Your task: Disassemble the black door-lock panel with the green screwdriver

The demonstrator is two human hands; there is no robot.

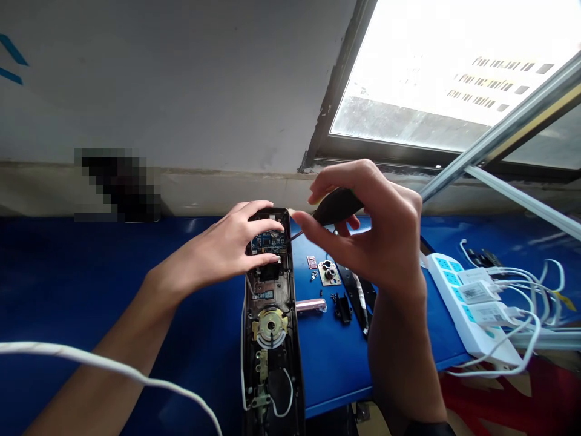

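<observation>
A long, dark door-lock housing [295, 339] lies with its inside showing, its far end on the blue table. My left hand [231, 239] grips the far end, its fingers and thumb spread around a blue circuit board [267, 243]. In my right hand [372, 224] is a screwdriver [338, 206] with a dark handle. Its thin shaft slants down to the board's right edge; the exact contact of the tip cannot be made out. Nearer me in the housing sit a round brass-coloured metal disc [271, 327] and a looped white wire [290, 393].
Right of the housing lie a small module board [328, 272], several screws [313, 276], a pink-and-silver bar [311, 306] and a black plastic part [342, 308]. A white power strip [458, 303] with plugged cables stands farther right. A white cable [113, 366] crosses the left foreground.
</observation>
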